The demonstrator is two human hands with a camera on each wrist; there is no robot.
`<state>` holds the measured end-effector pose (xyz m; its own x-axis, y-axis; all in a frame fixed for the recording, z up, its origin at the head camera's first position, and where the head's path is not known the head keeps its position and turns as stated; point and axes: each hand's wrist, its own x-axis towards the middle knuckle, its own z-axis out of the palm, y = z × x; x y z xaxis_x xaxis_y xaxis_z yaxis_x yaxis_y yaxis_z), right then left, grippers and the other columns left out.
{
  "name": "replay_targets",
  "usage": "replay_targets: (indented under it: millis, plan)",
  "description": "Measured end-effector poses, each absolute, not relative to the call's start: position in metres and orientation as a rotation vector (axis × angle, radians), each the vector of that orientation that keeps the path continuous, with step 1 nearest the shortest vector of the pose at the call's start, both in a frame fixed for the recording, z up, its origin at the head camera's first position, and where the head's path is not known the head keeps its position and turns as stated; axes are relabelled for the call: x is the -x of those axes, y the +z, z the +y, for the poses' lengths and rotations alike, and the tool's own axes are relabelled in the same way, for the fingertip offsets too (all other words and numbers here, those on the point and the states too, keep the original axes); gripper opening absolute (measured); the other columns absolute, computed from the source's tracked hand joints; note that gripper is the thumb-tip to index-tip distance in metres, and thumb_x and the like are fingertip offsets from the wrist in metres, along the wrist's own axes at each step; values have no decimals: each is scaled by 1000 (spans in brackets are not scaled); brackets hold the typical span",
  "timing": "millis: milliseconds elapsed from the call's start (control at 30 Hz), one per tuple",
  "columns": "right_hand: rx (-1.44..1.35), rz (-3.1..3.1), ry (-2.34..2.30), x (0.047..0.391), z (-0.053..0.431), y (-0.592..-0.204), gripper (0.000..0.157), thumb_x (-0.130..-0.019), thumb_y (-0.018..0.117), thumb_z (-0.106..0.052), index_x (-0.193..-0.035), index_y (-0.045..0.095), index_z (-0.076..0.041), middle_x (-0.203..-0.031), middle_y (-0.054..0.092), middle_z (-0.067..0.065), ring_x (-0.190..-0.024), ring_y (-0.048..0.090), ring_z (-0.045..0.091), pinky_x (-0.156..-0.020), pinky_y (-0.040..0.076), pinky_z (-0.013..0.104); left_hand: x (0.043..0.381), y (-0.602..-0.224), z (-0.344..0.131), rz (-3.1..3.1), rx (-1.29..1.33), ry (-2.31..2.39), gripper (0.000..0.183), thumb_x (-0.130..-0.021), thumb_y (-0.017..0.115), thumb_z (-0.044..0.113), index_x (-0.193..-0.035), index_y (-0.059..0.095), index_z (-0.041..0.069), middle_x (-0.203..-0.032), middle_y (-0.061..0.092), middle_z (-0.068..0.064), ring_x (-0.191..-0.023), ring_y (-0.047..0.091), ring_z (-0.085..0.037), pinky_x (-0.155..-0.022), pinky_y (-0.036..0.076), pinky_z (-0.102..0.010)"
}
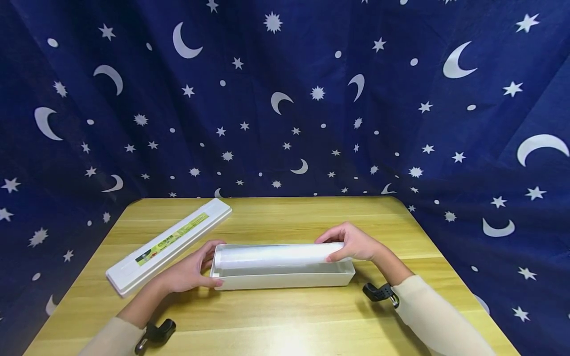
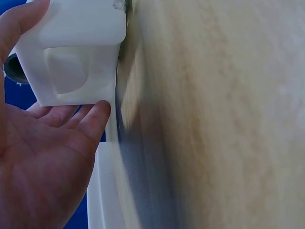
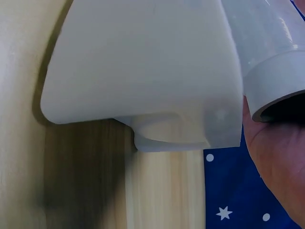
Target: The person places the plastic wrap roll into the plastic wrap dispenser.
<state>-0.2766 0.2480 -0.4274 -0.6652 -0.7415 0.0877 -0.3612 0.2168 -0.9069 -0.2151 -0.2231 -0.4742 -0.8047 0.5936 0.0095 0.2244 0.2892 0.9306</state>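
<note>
A long white open-topped plastic box (image 1: 285, 282) lies crosswise on the table. My left hand (image 1: 189, 269) grips its left end, thumb at the near corner and fingers behind the far one. In the left wrist view those fingers touch the edge of the box's end wall (image 2: 71, 71). A roll of plastic wrap (image 1: 276, 255) lies along the top of the box, its right end raised. My right hand (image 1: 354, 242) holds that end, thumb in front and fingers behind. The right wrist view shows the roll's hollow core (image 3: 281, 71) above the box rim.
Left of the box, a long white lid (image 1: 129, 272) with a green and yellow label (image 1: 171, 240) lies at a slant. The wooden table (image 1: 285, 326) ends at a dark blue curtain (image 1: 249, 109) with moons and stars. Black cameras (image 1: 156, 333) sit on both wrists.
</note>
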Motion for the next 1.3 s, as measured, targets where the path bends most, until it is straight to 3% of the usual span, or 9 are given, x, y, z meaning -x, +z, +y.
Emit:
replay_targets:
  millis: [200,300,833,1300]
  plan:
    - [1048,2139,-1406,276,246,-429,40,-79,84,1,-117,72,5,-110,75,24,-91,73,16,-77,62,32,216,-475,-224,2228,-751,1513,92,-84,85,16,-153,26,7,-150,45,-23,-132,51,-5,-102,48,-15]
    - [1051,2137,-1402,274,245,-429,40,-79,84,1,-117,72,5,-110,75,24,-91,73,16,-77,62,32,216,-474,-224,2213,-745,1519,91,-84,85,16,-153,26,8,-150,44,-24,-129,52,0,-101,49,-16]
    - [1023,2159,-1395,269,239,-426,40,-78,85,0,-116,73,4,-112,75,23,-93,73,17,-79,62,30,215,-474,-223,2205,-751,1522,90,-85,84,15,-153,26,8,-149,45,-23,-139,45,-37,-102,50,-19]
    - [1023,2204,-1363,267,237,-426,39,-78,87,-5,-115,74,2,-111,76,20,-93,73,16,-81,62,30,216,-474,-223,2181,-734,1540,91,-85,84,14,-153,25,9,-150,44,-24,-141,42,-45,-101,50,-20]
